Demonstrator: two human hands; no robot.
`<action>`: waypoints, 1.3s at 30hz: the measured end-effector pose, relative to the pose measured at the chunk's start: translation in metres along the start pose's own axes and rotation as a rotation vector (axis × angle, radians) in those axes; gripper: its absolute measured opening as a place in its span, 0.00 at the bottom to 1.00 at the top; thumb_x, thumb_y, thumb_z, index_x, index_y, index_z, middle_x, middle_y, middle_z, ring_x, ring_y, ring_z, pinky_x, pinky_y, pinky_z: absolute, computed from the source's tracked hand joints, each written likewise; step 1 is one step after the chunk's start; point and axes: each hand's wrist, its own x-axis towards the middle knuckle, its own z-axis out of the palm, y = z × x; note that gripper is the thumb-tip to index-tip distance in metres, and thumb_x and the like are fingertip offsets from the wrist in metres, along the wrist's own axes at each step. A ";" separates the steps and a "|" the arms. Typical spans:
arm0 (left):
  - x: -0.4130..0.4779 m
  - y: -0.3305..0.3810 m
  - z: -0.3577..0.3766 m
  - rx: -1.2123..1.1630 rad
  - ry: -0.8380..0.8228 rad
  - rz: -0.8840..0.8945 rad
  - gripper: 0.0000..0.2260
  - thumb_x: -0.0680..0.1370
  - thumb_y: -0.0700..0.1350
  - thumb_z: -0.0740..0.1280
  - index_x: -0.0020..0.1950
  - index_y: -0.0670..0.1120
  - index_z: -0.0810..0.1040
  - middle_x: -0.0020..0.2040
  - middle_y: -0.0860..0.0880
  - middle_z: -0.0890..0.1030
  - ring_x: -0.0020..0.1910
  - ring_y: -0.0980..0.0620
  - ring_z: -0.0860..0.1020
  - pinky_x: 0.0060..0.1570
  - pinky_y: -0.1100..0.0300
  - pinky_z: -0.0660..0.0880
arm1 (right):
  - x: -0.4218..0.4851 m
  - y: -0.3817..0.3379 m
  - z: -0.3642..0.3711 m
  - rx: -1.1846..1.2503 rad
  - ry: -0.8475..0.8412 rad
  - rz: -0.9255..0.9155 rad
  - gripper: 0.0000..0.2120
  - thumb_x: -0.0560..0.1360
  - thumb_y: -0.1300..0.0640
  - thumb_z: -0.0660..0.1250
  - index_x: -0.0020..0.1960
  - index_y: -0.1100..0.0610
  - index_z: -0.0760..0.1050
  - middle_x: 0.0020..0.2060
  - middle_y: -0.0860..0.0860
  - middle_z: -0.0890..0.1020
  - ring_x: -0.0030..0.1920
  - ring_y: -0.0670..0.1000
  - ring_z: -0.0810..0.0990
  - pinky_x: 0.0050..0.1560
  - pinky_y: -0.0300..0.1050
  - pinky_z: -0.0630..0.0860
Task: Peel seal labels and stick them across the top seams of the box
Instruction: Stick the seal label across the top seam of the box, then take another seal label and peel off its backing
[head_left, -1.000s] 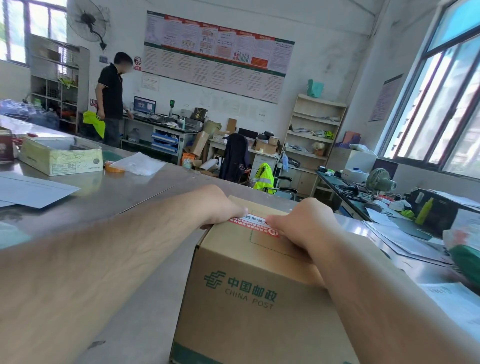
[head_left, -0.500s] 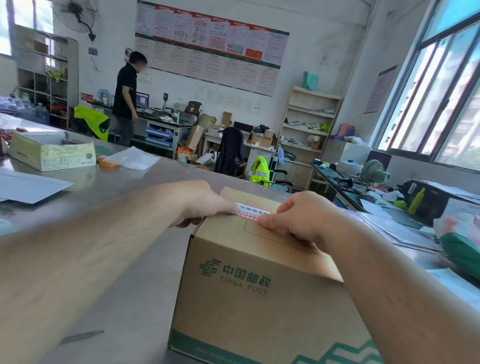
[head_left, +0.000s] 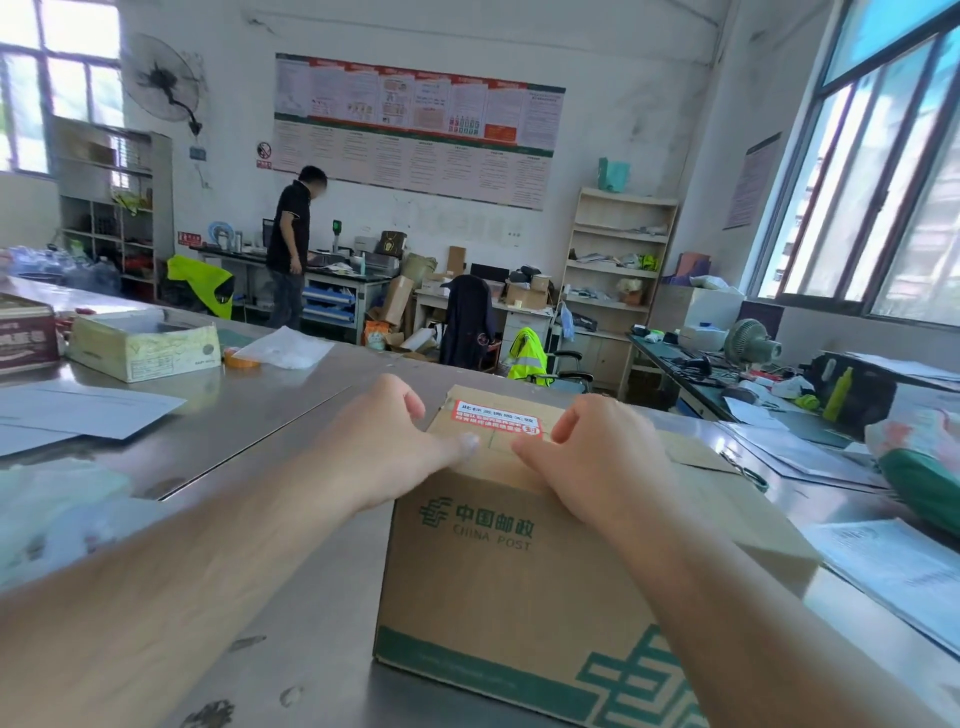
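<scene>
Cardboard, stiff and matt, makes up the China Post box (head_left: 519, 571) standing on the steel table (head_left: 291, 415) right in front of the person. It should take firm pressing without buckling if the push stays near the edges, though the flap middles will likely give. Its weight cannot be judged, as the contents are shut away. A red-and-white seal label (head_left: 496, 417) lies on the box top near the far edge, across the centre seam (head_left: 491, 442). It looks thin, limp and tacky, best taken by a corner and rubbed down from the middle outward. The left hand (head_left: 395, 441) and right hand (head_left: 592, 457) sit at either end of it, fingers curled in and gripping nothing, thumbs stretched flat on the top just short of the label. Those curled fingers hide the label's ends, so whether they are stuck down cannot be told. The top is strongly foreshortened, the label's print is barely legible, and no sheet of spare labels shows.
</scene>
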 end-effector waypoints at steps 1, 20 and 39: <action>-0.007 0.000 0.000 -0.034 0.041 0.020 0.24 0.69 0.66 0.71 0.54 0.54 0.68 0.48 0.56 0.74 0.46 0.58 0.73 0.43 0.55 0.74 | -0.008 0.002 -0.006 0.021 0.014 -0.007 0.15 0.73 0.42 0.71 0.42 0.55 0.77 0.39 0.47 0.78 0.47 0.50 0.75 0.36 0.44 0.66; -0.150 0.015 0.143 -0.481 -0.297 0.127 0.18 0.72 0.62 0.70 0.38 0.48 0.76 0.22 0.53 0.73 0.19 0.55 0.69 0.23 0.66 0.66 | -0.159 0.165 -0.012 0.176 0.103 0.335 0.20 0.72 0.43 0.74 0.31 0.53 0.70 0.25 0.45 0.73 0.29 0.43 0.71 0.31 0.39 0.65; -0.133 -0.011 0.216 -0.576 -0.592 0.294 0.13 0.68 0.56 0.70 0.50 0.57 0.74 0.35 0.59 0.63 0.32 0.56 0.63 0.36 0.65 0.62 | -0.129 0.267 0.028 0.050 0.167 0.513 0.11 0.75 0.46 0.69 0.50 0.53 0.79 0.53 0.54 0.79 0.58 0.57 0.75 0.54 0.47 0.71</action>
